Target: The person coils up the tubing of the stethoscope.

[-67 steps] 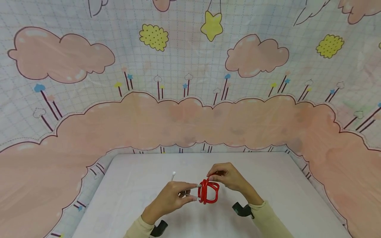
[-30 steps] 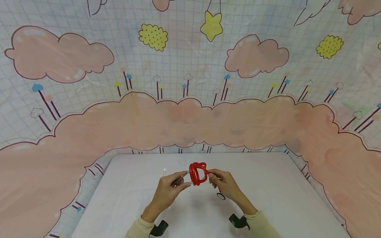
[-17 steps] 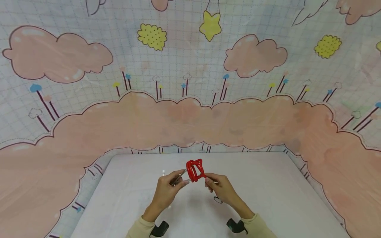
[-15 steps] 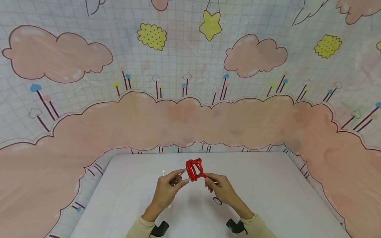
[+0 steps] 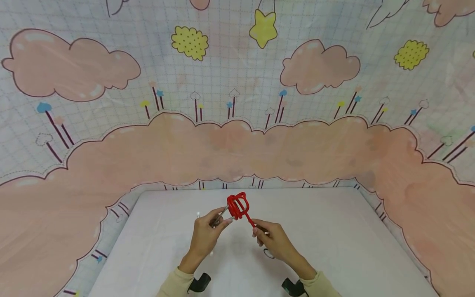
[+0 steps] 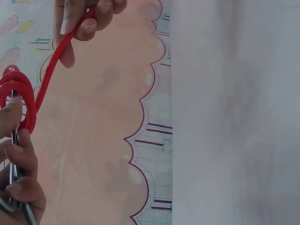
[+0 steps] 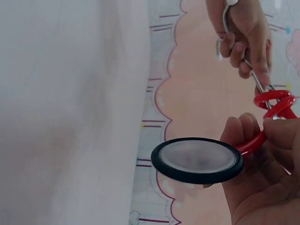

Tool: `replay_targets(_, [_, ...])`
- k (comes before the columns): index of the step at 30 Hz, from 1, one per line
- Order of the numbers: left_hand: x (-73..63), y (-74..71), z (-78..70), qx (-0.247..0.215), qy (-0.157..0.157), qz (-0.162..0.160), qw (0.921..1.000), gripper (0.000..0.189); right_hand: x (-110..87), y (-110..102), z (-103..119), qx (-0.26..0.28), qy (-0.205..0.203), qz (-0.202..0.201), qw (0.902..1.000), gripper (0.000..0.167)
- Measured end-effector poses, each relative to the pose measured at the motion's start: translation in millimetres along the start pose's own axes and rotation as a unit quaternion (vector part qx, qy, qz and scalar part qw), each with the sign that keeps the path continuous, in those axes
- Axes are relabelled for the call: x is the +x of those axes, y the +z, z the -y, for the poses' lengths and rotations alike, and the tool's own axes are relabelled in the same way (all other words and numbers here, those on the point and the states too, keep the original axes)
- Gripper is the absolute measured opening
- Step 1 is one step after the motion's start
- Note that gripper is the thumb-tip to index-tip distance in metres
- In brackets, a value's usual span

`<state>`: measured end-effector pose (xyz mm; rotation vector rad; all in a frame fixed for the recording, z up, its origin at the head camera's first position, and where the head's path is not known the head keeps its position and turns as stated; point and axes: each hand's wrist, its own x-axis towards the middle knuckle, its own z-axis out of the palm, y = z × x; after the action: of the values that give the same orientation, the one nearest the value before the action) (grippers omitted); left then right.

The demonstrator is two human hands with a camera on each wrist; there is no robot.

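A stethoscope is held above the table between both hands. Its red tubing (image 5: 233, 208) is wound in several loops around the ends of the metal ear tubes (image 7: 253, 75). My left hand (image 5: 204, 235) grips those ear tubes just below the loops, and a white ear tip (image 7: 232, 2) sticks out beyond it. My right hand (image 5: 274, 241) pinches the tubing's end, with a short straight stretch (image 6: 54, 61) running up to the coil. From under that hand hangs the round chest piece (image 7: 197, 157), black-rimmed with a pale diaphragm. The palm hides part of the tubing.
A white table (image 5: 334, 231) spreads under both hands. Behind it hangs a cloth (image 5: 259, 152) printed with clouds and stars. Black wrist-worn devices (image 5: 199, 283) sit at both sleeves.
The coil has moved up and left with my left hand. My right hand has dropped from above the coil to its lower right, and more straight tubing shows between.
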<state>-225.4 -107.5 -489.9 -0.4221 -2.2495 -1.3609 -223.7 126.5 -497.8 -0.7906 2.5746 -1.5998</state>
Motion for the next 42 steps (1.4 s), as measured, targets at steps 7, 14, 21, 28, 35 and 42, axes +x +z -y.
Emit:
replay_targets(7, [0.1,2.1,4.6,0.020,-0.018,-0.010,0.9996,0.037,-5.1,2,6,-0.010,0.027,0.011,0.9995,0.034])
replay_targets(14, [0.7,3.8,5.0,0.038,-0.016,-0.017,0.9990,0.037,-10.1,2,13,-0.017,0.015,0.015,0.9996,0.035])
replay_targets(21, [0.1,6.2,4.0,0.059,-0.021,-0.013,0.9980,0.038,-14.7,4,21,-0.047,-0.009,0.011,0.9988,0.034])
replay_targets(28, [-0.9,6.3,4.6,0.071,-0.018,-0.016,0.9972,0.039,-16.4,7,23,-0.054,-0.008,0.012,0.9984,0.038])
replay_targets(35, [-2.8,5.8,7.9,0.094,-0.008,-0.014,0.9954,0.039,-18.6,6,28,-0.053,-0.026,0.003,0.9982,0.032])
replay_targets(42, [-3.7,5.4,8.5,0.110,-0.010,-0.007,0.9939,0.039,-21.7,2,31,0.000,-0.065,0.005,0.9979,0.029])
